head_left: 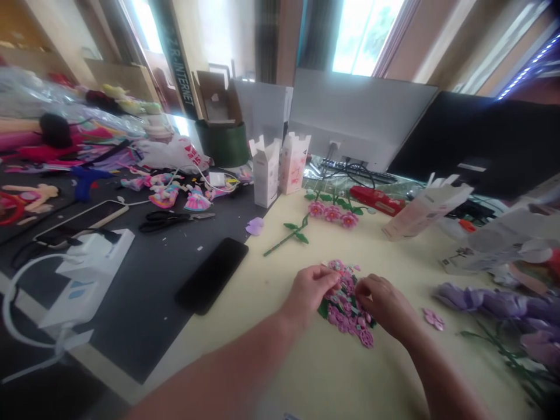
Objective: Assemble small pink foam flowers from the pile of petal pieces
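A heap of small pink plastic flower pieces [346,309] with a few green bits lies on the pale yellow table [332,367]. My left hand [311,291] rests on the heap's left side, fingertips pinched among the pieces. On the heap's right side sits my right hand [385,304], its fingers curled onto the pieces. Whether either hand holds a single piece is hidden by the fingers. One loose pink flower piece [434,318] lies to the right of my right hand.
A green stem with pink blossoms [321,214] lies further back, beside a red tool [377,199] and open small cartons [280,166]. A black phone [212,274] and scissors [172,219] lie on the dark mat on the left. Purple artificial flowers [503,309] lie at right.
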{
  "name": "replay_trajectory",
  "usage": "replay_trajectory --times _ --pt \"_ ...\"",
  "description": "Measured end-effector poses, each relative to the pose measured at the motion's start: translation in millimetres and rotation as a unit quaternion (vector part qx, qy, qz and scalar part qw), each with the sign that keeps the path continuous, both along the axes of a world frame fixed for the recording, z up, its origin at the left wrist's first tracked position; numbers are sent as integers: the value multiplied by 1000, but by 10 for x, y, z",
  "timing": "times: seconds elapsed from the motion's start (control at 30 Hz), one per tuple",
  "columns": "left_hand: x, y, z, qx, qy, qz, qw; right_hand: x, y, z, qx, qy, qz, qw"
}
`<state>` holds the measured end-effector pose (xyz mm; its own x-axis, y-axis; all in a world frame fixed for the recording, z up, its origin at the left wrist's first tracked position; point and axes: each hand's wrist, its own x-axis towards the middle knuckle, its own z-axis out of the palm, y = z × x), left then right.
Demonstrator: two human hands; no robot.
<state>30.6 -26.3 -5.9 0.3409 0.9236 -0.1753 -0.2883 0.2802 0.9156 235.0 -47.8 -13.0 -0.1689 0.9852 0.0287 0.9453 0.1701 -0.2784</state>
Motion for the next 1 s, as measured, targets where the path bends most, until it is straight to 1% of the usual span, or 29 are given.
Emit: replay_trajectory --times 0.07,0.13,0.23,0.33,0.4,0.43,0.53,0.63,0.83,1.0 --pt "-2 3 10 -9 3 3 1000 16 9 -30 6 9 8 1000" --pt "-4 3 17 -10 7 3 1000 34 16 -45 30 24 12 999" --pt "-6 -4 20 -3 8 2 1000 54 19 -10 66 65 0 996" --pt "1 -13 28 -2 5 4 1000 37 8 79 51 119 -58 990" --pt "11 -14 44 -9 7 5 1000 -5 -8 140 41 171 -102 979" --pt "17 -13 54 -15 10 6 1000 -35 -18 167 39 205 -113 971" --pt "29 -2 85 -28 21 14 999 -150 -46 231 48 302 -103 946" --pt "34 9 101 -27 23 6 999 -276 -68 288 63 348 -90 931" --pt "43 -5 116 -29 21 -5 999 -445 -115 381 68 381 -60 920" --pt "44 -15 120 -10 26 -18 999 -482 -152 434 82 376 -79 920"
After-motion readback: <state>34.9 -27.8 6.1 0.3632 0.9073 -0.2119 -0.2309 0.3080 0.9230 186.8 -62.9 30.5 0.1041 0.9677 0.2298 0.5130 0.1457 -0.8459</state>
